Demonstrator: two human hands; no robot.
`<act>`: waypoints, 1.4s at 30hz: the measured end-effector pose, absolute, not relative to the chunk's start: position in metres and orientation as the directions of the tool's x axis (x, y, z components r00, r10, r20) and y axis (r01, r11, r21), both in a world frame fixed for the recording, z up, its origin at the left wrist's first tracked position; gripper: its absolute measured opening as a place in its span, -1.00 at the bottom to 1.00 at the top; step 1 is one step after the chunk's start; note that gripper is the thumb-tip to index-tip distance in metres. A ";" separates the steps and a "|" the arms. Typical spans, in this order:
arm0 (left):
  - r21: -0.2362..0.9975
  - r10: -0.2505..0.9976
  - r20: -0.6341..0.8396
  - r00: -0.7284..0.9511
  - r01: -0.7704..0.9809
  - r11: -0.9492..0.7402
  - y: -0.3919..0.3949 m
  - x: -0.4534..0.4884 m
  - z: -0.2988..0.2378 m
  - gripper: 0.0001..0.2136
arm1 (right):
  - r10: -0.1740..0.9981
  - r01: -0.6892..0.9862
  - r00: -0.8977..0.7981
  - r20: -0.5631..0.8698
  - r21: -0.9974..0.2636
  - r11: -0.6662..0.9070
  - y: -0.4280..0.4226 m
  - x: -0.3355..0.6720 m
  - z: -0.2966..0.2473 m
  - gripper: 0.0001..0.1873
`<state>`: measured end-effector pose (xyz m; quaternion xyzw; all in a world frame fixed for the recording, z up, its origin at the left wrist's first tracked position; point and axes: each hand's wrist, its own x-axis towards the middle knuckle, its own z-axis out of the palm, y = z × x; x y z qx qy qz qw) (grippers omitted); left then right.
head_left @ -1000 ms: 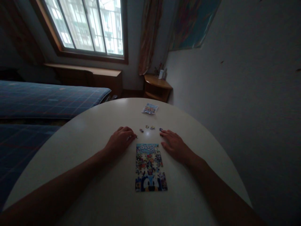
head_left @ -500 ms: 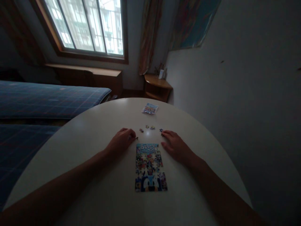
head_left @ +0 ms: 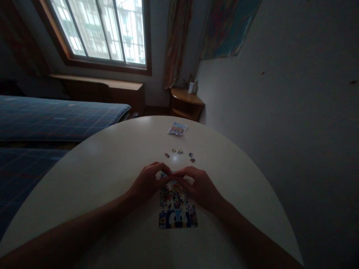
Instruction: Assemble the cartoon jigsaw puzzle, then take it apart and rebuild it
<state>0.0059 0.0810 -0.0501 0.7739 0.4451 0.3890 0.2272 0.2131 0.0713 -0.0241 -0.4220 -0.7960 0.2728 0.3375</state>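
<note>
A partly assembled jigsaw puzzle [head_left: 178, 216] lies on the white round table, with a large blue dog face near its lower edge. Over its top part my left hand [head_left: 150, 181] and my right hand [head_left: 200, 185] meet, fingertips touching. The left thumb and fingers are pinched together, on a small puzzle piece that the fingers hide. My right thumb and fingers close at the same spot; what they grip, if anything, is hidden. Just beyond the hands lie several loose puzzle pieces [head_left: 180, 151], among them a dark puzzle piece [head_left: 192, 160] at the right.
A small printed picture sheet [head_left: 177, 129] lies near the far edge of the table [head_left: 126, 142]. To the left is a bed with a blue plaid mattress [head_left: 56, 117]. A wooden corner shelf [head_left: 187, 97] stands behind the table, and a white wall [head_left: 280, 112] runs along the right.
Both hands have moved inward and toward me, meeting over the puzzle's top. The small piece at my left fingertips has left its spot on the table. My right hand has left the pieces at right.
</note>
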 end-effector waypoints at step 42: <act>0.335 0.576 0.219 0.787 0.494 -0.802 0.063 0.003 -0.050 -0.47 | 0.941 0.877 -0.213 0.262 -0.373 0.303 0.110 0.253 -0.042 -0.79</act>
